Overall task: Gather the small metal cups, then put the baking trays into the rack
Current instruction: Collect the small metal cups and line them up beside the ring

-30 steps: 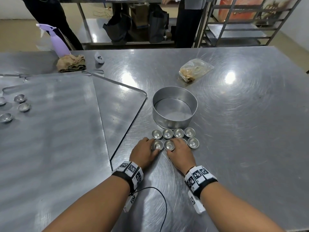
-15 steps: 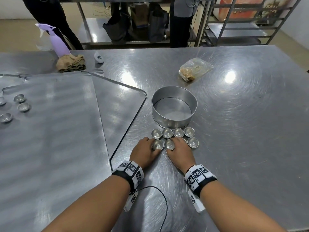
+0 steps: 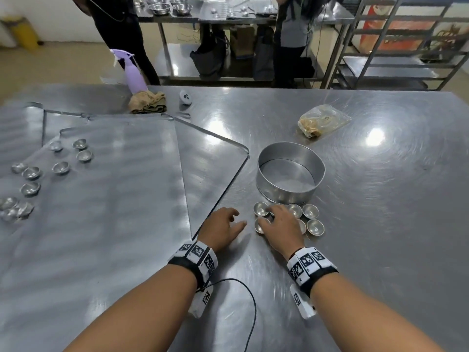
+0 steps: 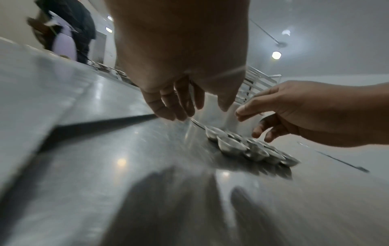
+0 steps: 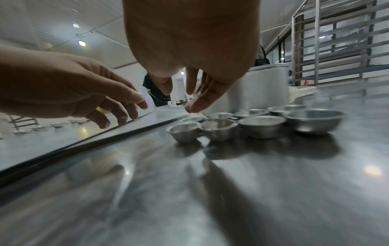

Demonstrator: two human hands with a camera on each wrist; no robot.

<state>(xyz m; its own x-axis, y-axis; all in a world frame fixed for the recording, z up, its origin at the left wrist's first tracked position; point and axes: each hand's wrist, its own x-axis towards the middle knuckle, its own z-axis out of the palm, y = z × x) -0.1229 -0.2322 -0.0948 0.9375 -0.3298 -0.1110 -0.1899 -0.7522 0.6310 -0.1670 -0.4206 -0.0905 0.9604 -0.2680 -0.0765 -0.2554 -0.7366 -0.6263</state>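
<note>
Several small metal cups (image 3: 314,226) sit in a tight cluster on the steel table, just in front of a round cake tin (image 3: 290,174). My right hand (image 3: 271,214) hovers over the left part of the cluster with loose fingers and holds nothing; the right wrist view shows its fingertips (image 5: 189,106) just above the cups (image 5: 261,124). My left hand (image 3: 236,219) is open and empty, a little left of the cups, near a tray's corner. Two large flat baking trays (image 3: 114,224) overlap on the left. More small cups (image 3: 61,167) lie scattered on the upper one.
A metal rack (image 3: 396,54) stands beyond the table at the far right. A purple spray bottle (image 3: 134,72), a brown cloth (image 3: 147,102) and a plastic bag (image 3: 322,120) lie along the far side. Two people stand by a back table.
My left hand has let go of the clustered cups and drawn away to the left. My right hand has lifted slightly and stays over the cluster.
</note>
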